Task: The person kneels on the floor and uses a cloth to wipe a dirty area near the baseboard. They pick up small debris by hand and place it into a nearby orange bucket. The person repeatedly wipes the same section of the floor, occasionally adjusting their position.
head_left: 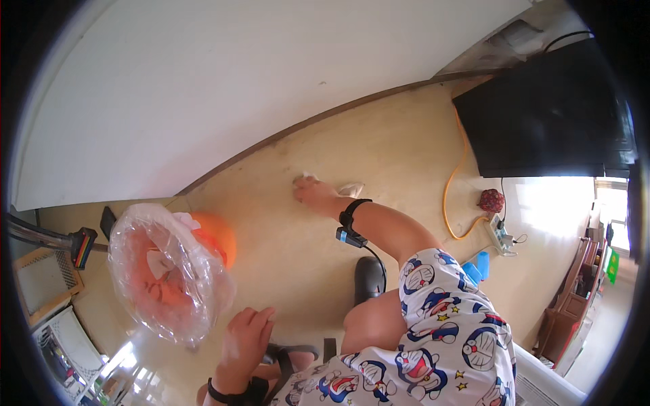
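My right hand (315, 192) reaches down to the floor, its fingers closed on a crumpled white tissue (309, 176) that shows just past the fingertips. Motion smears this hand a little. Beside its wrist, another pale crumpled piece (352, 189) lies on the floor. My left hand (247, 338) hangs low, fingers loosely bent and nothing visible in them. Nearest to it is an orange trash bin (215, 238) lined with a clear plastic bag (139, 308); some white paper scraps show inside.
A white panel (203, 88) borders the floor (379, 128) ahead. At right stand a black cabinet-like box (542, 115), an orange cord (447, 203), a power strip (500, 237), a dark red patterned ball-like thing (491, 200) and blue objects (477, 268). A black shoe (369, 279) is near my knee.
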Tool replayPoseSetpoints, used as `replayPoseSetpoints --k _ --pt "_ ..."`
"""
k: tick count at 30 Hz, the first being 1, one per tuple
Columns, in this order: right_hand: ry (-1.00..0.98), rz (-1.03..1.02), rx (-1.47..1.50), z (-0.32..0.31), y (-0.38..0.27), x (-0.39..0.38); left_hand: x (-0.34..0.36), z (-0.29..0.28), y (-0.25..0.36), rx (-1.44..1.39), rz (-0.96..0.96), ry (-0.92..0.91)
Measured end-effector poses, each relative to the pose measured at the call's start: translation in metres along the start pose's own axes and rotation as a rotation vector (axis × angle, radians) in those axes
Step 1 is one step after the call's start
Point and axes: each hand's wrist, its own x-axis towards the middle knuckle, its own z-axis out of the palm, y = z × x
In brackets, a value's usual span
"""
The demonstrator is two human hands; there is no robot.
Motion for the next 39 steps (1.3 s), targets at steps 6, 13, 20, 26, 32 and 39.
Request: replayPoseSetpoints --k 6,13,20,26,32,39 --pt "0.205 -0.116 0.093 -0.083 -0.011 -0.001 -0.014 0.0 -0.002 0.004 0.028 0.043" --pt "0.416 -0.451 0.042 -0.19 -0.068 0.002 -0.019 -0.011 0.004 0.015 0.073 0.088" --pt "0.235 -0.453 0.097 -0.273 -0.16 0.005 -0.032 -0.001 -0.011 0.096 0.159 0.135" --pt "0.234 -0.77 0.108 -0.299 -0.278 0.022 -0.044 -0.008 -0.006 0.161 0.195 0.086" --pt "0.137 -0.901 -0.109 -0.23 -0.348 0.078 -0.051 -0.008 -0.001 0.131 0.216 0.19" --pt "0.021 -0.698 -0.298 -0.209 -0.326 0.092 -0.069 -0.011 -0.003 0.092 0.221 0.241"
